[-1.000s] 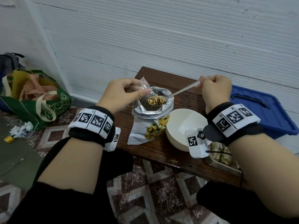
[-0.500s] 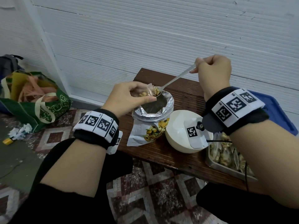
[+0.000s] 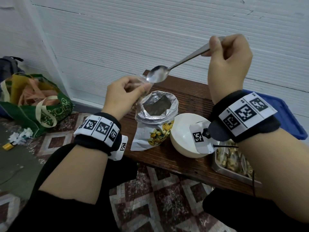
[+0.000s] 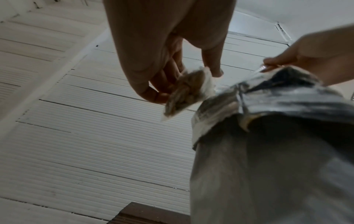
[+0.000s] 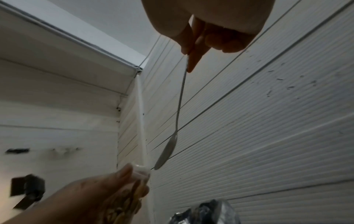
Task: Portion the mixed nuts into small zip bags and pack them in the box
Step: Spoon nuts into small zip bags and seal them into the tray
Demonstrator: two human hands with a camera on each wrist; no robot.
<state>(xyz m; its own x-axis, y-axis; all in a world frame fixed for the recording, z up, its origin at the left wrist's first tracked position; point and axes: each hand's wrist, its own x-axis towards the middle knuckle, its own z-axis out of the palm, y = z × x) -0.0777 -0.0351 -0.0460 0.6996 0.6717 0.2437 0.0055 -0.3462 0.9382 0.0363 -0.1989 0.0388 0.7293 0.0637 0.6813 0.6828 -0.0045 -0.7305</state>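
Wooden counter (image 3: 189,96) carrying an open foil nut pouch (image 3: 156,114) beside a white bowl (image 3: 184,129), right hand (image 3: 229,62) fingers gripped a tilted empty spoon (image 3: 157,74), left hand (image 3: 124,96) fingers pinched a small zip bag (image 4: 188,91) of nuts above the pouch

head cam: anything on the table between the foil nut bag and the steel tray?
Yes: the white bowl stands between the foil nut bag and the steel tray. Its inside looks empty, part hidden by the right wrist's camera mount. Only the head view shows this.

Nut pouch (image 3: 156,113) seemingly beneath spoon (image 3: 157,74)
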